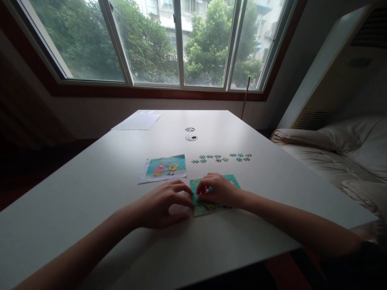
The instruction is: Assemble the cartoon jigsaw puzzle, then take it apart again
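A partly assembled jigsaw puzzle (198, 211), green with cartoon figures, lies flat on the white table (121, 249). My left hand (171, 203) is at the puzzle's left edge, fingers spread and curved, with the fingertips touching or close beside it. Over the puzzle's middle, my right hand (219, 190) has its thumb and forefinger drawn together in a pinch; whatever sits between the tips is too small to make out. That hand hides part of the puzzle. Just beyond, several loose puzzle pieces (218, 160) lie in rows. Left of them rests a printed reference picture (166, 167) with cartoon characters.
Two small round items (191, 137) lie farther back on the table. Sheets of white paper (137, 121) are at the far left corner. A padded sofa (314, 149) stands on the right, and a wide window (178, 48) is behind the table.
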A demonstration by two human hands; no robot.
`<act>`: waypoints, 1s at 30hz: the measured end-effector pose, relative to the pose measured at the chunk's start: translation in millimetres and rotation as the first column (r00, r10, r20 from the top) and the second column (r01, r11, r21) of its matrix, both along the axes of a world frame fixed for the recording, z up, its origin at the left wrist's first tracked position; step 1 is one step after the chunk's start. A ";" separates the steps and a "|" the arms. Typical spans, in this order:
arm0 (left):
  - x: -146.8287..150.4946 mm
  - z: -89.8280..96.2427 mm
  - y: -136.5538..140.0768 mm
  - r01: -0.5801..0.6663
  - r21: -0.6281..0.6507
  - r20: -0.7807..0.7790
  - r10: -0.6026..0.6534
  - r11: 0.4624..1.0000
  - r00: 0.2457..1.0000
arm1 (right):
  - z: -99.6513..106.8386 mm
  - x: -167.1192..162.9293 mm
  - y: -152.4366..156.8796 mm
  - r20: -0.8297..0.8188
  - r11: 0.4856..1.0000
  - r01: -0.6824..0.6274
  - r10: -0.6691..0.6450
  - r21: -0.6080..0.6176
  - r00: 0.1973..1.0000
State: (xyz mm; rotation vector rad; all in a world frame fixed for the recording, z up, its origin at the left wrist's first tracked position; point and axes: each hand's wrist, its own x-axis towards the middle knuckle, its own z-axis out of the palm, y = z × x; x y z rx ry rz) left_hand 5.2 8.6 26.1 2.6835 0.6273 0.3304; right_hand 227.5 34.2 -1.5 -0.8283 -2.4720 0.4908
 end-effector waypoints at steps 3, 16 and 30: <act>0.6 0.4 -0.3 0.000 0.007 0.023 -0.001 1.000 1.000 | 5.3 10.9 7.6 0.016 1.000 0.008 -0.008 0.023 1.000; 16.6 -0.5 -15.1 0.002 0.085 -0.015 -0.001 0.996 1.000 | 39.8 117.1 60.3 0.442 0.922 0.248 -0.097 -0.297 0.892; 20.6 -0.2 -19.0 -0.001 0.210 -0.123 0.027 0.978 0.992 | 34.5 101.5 54.9 0.414 0.898 0.185 -0.004 -0.400 0.910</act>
